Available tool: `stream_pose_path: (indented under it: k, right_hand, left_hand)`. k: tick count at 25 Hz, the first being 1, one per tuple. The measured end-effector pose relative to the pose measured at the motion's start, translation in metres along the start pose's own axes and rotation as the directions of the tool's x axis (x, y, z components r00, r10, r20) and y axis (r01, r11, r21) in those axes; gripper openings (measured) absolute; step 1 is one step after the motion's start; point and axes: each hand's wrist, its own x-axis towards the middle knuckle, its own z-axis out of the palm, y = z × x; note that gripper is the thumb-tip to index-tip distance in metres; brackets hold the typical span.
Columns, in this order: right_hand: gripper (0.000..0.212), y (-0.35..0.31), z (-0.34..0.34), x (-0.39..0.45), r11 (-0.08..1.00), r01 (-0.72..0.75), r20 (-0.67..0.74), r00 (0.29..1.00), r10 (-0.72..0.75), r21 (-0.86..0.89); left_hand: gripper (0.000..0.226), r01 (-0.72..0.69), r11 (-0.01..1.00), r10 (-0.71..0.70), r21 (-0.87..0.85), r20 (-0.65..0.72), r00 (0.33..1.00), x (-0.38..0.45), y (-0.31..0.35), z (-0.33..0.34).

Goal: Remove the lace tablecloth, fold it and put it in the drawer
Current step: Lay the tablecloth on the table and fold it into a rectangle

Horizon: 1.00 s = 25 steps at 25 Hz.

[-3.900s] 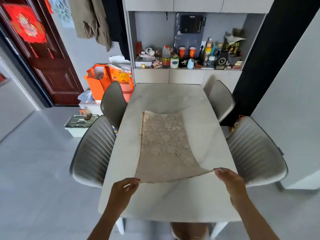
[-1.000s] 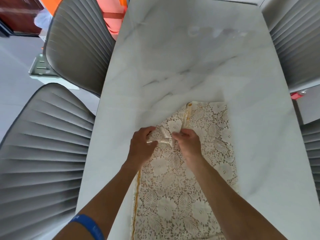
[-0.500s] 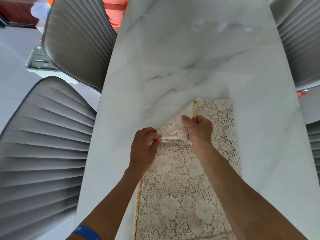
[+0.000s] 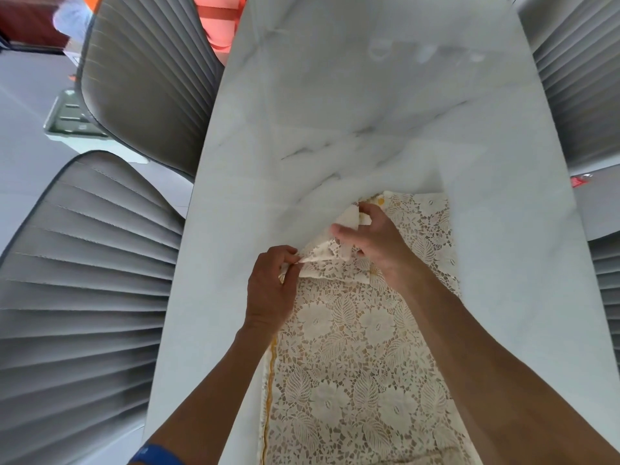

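The cream lace tablecloth [image 4: 362, 357] with a yellow edge lies in a long folded strip on the white marble table [image 4: 352, 95], running from the near edge to mid-table. Its far left corner is turned up and crumpled. My left hand [image 4: 271, 290] pinches that corner's lower edge between thumb and fingers. My right hand [image 4: 372, 236] pinches the same raised flap further up, near the strip's far end. No drawer is in view.
Two grey ribbed chairs [image 4: 84, 280] [image 4: 147, 78] stand along the table's left side, and further grey chairs [image 4: 583, 78] line the right. An orange bag [image 4: 218, 25] and a pale green box [image 4: 72, 122] sit on the floor beyond the left chairs.
Since 3.9 s ago the cloth has been folded into a narrow strip. In the last second my right hand has moved up and right along the flap, spreading the pinched corner.
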Motion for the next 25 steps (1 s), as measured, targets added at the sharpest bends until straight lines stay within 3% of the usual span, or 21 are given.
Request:
stream_pose_path:
  k: [3, 8, 11, 15, 18, 19, 22, 23, 25]
  right_hand:
    - [0.083, 0.004, 0.007, -0.004, 0.986, 0.041, 0.118, 0.993, -0.022, -0.161]
    - [0.036, -0.006, -0.007, -0.004, 0.994, 0.087, 0.110, 0.991, -0.080, -0.062]
    - [0.050, -0.013, -0.006, -0.002, 0.984, 0.124, 0.028, 0.992, -0.121, -0.126]
    - [0.055, -0.018, 0.001, 0.000, 0.986, 0.091, -0.016, 0.996, -0.090, 0.140]
    - [0.040, -0.022, -0.002, 0.003, 0.918, 0.110, -0.080, 0.993, -0.086, 0.381]
    - [0.038, -0.020, -0.004, 0.003, 0.903, 0.112, -0.151, 0.987, -0.053, 0.415]
    - [0.033, 0.001, -0.009, 0.000, 0.923, 0.039, -0.333, 0.938, 0.099, 0.383]
    - [0.032, 0.012, -0.010, -0.002, 0.936, 0.002, -0.363, 0.922, 0.134, 0.352]
    - [0.030, 0.032, -0.011, -0.005, 0.954, -0.046, -0.379, 0.911, 0.161, 0.296]
  left_hand:
    - [0.010, 0.010, 1.000, -0.010, -0.018, 0.004, 1.000, 0.003, 0.000, -0.002]
    - [0.017, 0.050, 0.996, -0.057, 0.070, 0.099, 0.993, 0.000, -0.006, -0.006]
    - [0.015, 0.083, 0.991, -0.092, 0.104, 0.084, 0.992, 0.002, -0.007, -0.005]
    - [0.013, 0.077, 0.992, -0.090, 0.098, 0.130, 0.987, 0.003, -0.007, -0.006]
    - [0.057, 0.067, 0.965, -0.134, 0.255, 0.255, 0.958, 0.009, -0.009, -0.007]
    - [0.059, 0.094, 0.966, -0.151, 0.241, 0.230, 0.961, 0.014, -0.008, -0.006]
    - [0.042, 0.336, 0.940, -0.336, -0.055, 0.018, 0.942, 0.031, -0.002, -0.007]
    - [0.039, 0.369, 0.925, -0.373, -0.085, -0.032, 0.927, 0.035, -0.001, -0.007]
    - [0.040, 0.340, 0.940, -0.340, 0.021, -0.021, 0.940, 0.042, 0.001, -0.005]
